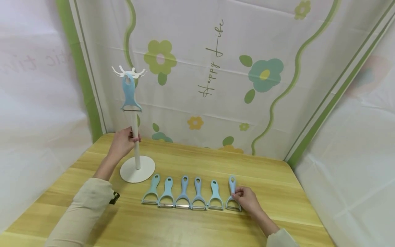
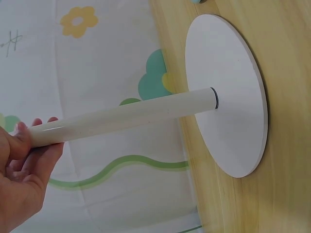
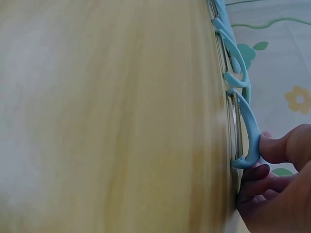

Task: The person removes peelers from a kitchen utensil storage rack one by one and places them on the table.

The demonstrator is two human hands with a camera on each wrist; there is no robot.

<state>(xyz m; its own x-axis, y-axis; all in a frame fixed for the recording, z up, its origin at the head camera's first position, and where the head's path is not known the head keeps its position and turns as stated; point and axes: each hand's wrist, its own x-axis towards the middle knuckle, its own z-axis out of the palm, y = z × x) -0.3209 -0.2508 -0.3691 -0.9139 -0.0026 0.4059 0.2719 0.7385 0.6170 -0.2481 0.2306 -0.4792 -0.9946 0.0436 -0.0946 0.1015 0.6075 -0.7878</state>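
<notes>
My left hand [image 1: 121,143] grips the white pole [image 1: 136,155] of a stand with a round base [image 2: 233,131] and a ring of white hooks [image 1: 139,73] on top. From one hook hangs a blue peeler [image 1: 129,93], blade down. At the right end of a row lies a light blue peeler [image 1: 232,185]. My right hand [image 1: 247,199] pinches it at the side, thumb and fingers around its lower handle in the right wrist view. That peeler's blade [image 3: 237,128] faces the near side of the table.
Several more green and blue peelers, among them a green one [image 1: 215,192] and a blue one [image 1: 184,188], lie side by side on the wooden table [image 1: 191,230]. A dark clip-like object [image 1: 114,198] shows by the left sleeve. A flower-printed cloth [image 1: 197,44] hangs behind the table.
</notes>
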